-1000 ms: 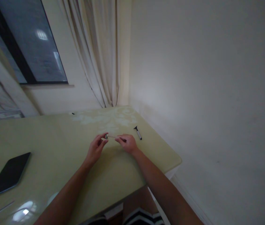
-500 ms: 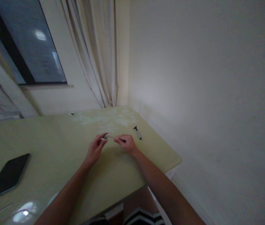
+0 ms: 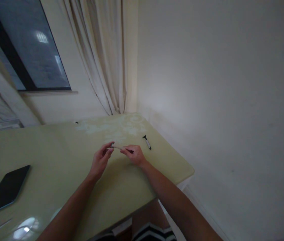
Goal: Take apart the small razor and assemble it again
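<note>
Over the table, my left hand (image 3: pixel 101 160) pinches a small dark-and-light piece (image 3: pixel 112 145) between thumb and fingertips; it is too small to name. My right hand (image 3: pixel 135 154) grips a thin pale stick (image 3: pixel 117 147) with a dark rear part, held nearly level. The stick's left tip meets or almost meets the small piece; I cannot tell whether it goes inside. To the right, beyond my right hand, a razor (image 3: pixel 147 142) with a black head and light handle lies on the table.
The pale green table (image 3: pixel 122 187) meets the wall on the right. A dark flat tablet-like slab (image 3: pixel 6 190) lies at left. One tiny black object (image 3: pixel 76 122) sits near the back edge, below a curtain (image 3: pixel 104 57) and a window (image 3: pixel 36 50).
Both hands have shifted slightly left together with the small piece and the stick. The piece appears turned a little. The razor lies where it was.
</note>
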Tool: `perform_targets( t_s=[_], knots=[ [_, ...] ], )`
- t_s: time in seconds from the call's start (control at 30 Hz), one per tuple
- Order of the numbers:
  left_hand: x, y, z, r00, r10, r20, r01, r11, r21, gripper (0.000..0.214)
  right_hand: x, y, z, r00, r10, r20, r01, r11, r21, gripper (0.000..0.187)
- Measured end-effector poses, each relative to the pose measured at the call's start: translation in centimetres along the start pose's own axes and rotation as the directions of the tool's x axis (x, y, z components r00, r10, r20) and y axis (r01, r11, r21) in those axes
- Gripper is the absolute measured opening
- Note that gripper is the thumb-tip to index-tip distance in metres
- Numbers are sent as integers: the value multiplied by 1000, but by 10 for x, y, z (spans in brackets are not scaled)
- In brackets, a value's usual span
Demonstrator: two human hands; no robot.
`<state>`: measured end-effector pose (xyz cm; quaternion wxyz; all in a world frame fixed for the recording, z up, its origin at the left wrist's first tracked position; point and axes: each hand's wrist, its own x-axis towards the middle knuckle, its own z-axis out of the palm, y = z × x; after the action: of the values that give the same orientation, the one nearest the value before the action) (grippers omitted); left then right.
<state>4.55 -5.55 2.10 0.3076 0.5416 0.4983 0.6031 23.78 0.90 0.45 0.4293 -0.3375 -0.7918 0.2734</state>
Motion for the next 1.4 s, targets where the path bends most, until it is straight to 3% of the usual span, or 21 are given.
perform_targets(
  t_s=[0.1, 0.2, 0.3, 0.43, 0.53, 0.6, 0.7, 0.83, 0.97, 1.13, 1.27, 1.4],
  knots=[
    [1, 1, 0, 1000, -9, -9, 9, 1000, -17, 65, 3, -4, -4, 999, 29, -39, -31, 998, -52, 47],
    [2, -3, -1, 999, -30, -16, 29, 998, -51, 61, 12, -6, -18, 962, 99, -255, -136, 982, -131, 58],
    [2, -12, 1, 992, -126, -2, 123, 974, -191, 55, 28, -4, -45, 910, 135, -393, -206, 968, -145, 53],
    [2, -20, 2, 928, -356, 106, 362, 805, -470, 46, 44, 14, -87, 928, 207, -310, -297, 914, -277, 44],
    [1, -22, 0, 868, -455, 199, 485, 689, -539, 38, 38, 36, -109, 908, 277, -313, -390, 833, -393, 42],
    [2, -25, -1, 856, -471, 214, 509, 692, -512, 33, 27, 50, -118, 881, 329, -340, -458, 777, -433, 41],
    [7, -28, 2, 855, -463, 234, 519, 767, -376, 34, 16, 66, -123, 848, 425, -317, -529, 729, -434, 40],
    [25, -22, 28, 859, -421, 292, 441, 897, -4, 51, 14, 72, -120, 818, 472, -330, -576, 682, -451, 27],
    [50, -10, 77, 856, -318, 408, 142, 903, 405, 68, 13, 72, -116, 797, 491, -350, -603, 631, -488, 19],
    [79, -8, 129, 759, -317, 569, 60, 904, 424, 67, 7, 74, -115, 799, 496, -340, -602, 646, -469, 18],
    [93, -14, 130, 731, -325, 600, 55, 904, 423, 63, 6, 76, -113, 809, 481, -337, -587, 681, -438, 16],
    [98, -22, 107, 781, -294, 551, 21, 894, 448, 57, 8, 76, -110, 798, 492, -349, -602, 674, -427, 15]
  ],
)
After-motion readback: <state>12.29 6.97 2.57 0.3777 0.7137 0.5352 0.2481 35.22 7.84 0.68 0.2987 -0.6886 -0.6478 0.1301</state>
